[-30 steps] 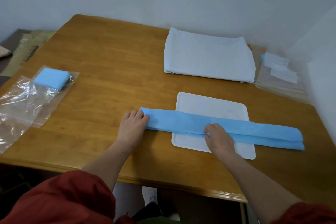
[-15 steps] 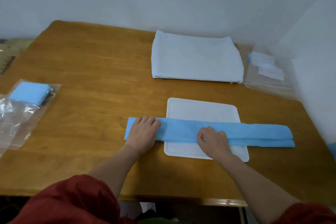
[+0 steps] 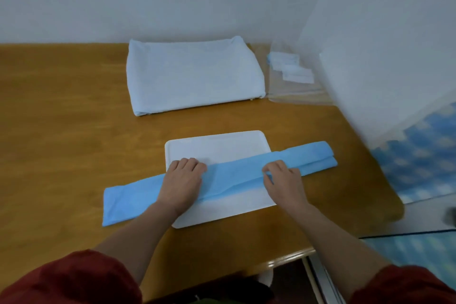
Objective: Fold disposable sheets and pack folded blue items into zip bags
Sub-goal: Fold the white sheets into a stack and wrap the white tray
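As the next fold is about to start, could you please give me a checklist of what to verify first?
1. The blue strip lies flat across the white board: ok.
2. The left hand presses the strip down: ok.
3. The right hand pinches the strip's folded edge: ok.
4. The layers sit flush at the strip's right end: not ok, the lower layer sticks out.
5. The zip bags at the back right are open and ready: cannot tell.
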